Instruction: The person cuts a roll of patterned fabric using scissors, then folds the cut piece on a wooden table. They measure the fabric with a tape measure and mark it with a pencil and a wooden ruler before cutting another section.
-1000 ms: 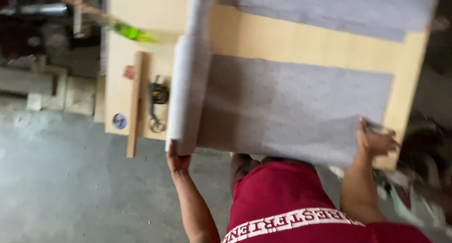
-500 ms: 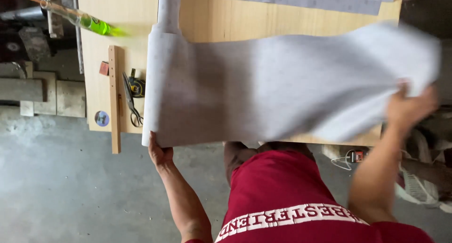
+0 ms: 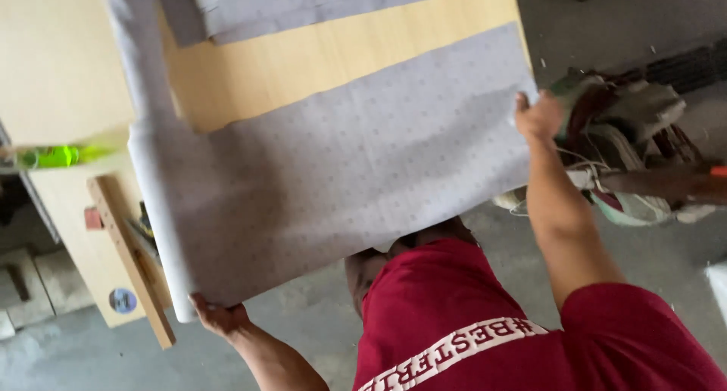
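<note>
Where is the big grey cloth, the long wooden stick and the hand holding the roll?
grey cloth (image 3: pixel 356 171), head view, middle of the unrolled sheet.
wooden stick (image 3: pixel 130 258), head view, midway along its length.
left hand (image 3: pixel 217 315), head view, palm under the roll's near end.

head camera, looking steeply down, close over wooden table (image 3: pixel 341 54).

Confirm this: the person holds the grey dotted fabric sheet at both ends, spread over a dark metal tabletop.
Wrong on the tabletop. The head view shows a light wooden tabletop, not dark metal. The rest stands: the left hand and right hand hold the grey dotted fabric sheet at both ends, spread over it.
</note>
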